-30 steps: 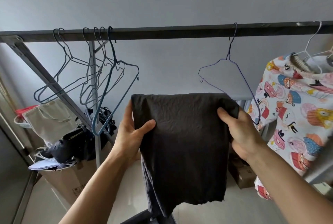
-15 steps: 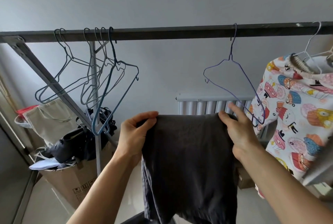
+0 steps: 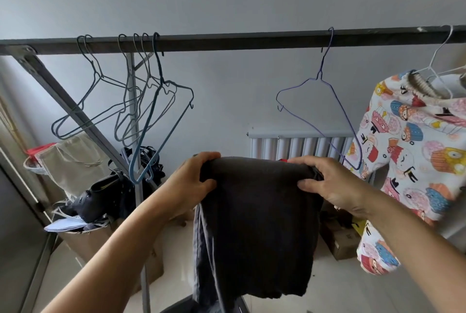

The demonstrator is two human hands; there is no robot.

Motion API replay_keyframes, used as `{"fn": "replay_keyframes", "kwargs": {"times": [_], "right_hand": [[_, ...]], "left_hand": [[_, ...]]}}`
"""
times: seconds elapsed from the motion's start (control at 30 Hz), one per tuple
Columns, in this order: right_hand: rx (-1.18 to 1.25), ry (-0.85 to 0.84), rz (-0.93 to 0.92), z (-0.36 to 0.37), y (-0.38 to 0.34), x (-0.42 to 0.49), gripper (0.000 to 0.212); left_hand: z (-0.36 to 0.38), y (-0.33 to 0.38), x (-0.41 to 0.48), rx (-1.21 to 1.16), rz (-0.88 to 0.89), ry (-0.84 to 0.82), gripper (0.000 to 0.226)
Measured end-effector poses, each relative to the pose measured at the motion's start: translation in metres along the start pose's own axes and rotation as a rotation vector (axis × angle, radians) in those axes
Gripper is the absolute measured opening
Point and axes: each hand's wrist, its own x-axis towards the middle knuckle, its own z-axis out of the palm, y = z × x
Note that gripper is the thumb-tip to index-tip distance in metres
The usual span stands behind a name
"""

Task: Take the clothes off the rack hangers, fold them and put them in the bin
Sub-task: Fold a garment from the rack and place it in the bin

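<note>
Head view: the dark grey garment (image 3: 254,224) is folded over at its top edge and hangs straight down in front of me, below the rack bar (image 3: 239,41) and off any hanger. My left hand (image 3: 191,181) grips the top left corner, fingers over the fold and thumb on the near face. My right hand (image 3: 327,184) grips the top right corner the same way. Both hands are clenched on the cloth. The lower hem is uneven, and a second layer shows along the left edge.

An empty purple hanger (image 3: 320,78) hangs on the bar just above my right hand. Further right, a cartoon-print top (image 3: 413,161) hangs on a white hanger (image 3: 438,65). A bunch of empty hangers (image 3: 160,78) sits at the left end of the bar. A radiator (image 3: 302,146) is on the wall behind the garment. On the floor at left, a cardboard box (image 3: 85,244) holds a black bag (image 3: 106,196).
</note>
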Motion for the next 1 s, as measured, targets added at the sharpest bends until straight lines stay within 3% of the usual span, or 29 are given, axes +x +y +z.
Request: {"fn": "replay_keyframes", "kwargs": {"times": [0.1,0.23,0.3,0.37,0.47,0.57,0.73,0.87,1.0], "right_hand": [[-0.215,-0.025,-0.007,-0.01,-0.008,-0.002,0.017],[-0.319,0.041,-0.036,-0.016,-0.008,0.0,0.013],[-0.323,0.138,-0.091,-0.019,-0.003,0.003,0.015],[-0.072,0.219,-0.103,-0.021,-0.002,0.0,0.025],[0.461,0.207,-0.028,-0.014,-0.004,-0.004,0.03],[0.618,0.238,0.032,0.0,-0.002,-0.004,0.022],[0.453,0.36,0.085,0.01,-0.001,-0.001,0.029],[0.333,0.384,0.122,0.007,0.003,0.007,0.031],[0.272,0.41,0.14,0.008,0.013,0.015,0.032]], "left_hand": [[-0.006,-0.001,0.002,0.166,0.042,-0.055,0.033],[-0.011,0.001,0.003,0.217,0.091,-0.053,0.012],[-0.012,-0.004,0.003,0.137,0.086,-0.032,0.009],[-0.011,-0.009,0.0,-0.162,0.027,0.008,0.004],[-0.002,-0.008,-0.007,-0.668,-0.078,-0.02,0.021],[0.015,0.001,-0.01,-0.854,-0.203,0.038,0.022],[0.029,-0.002,-0.007,-0.946,-0.381,0.128,0.035],[0.038,-0.016,-0.018,-1.048,-0.489,-0.116,0.067],[0.046,-0.03,-0.029,-0.811,-0.441,-0.166,0.083]]}}
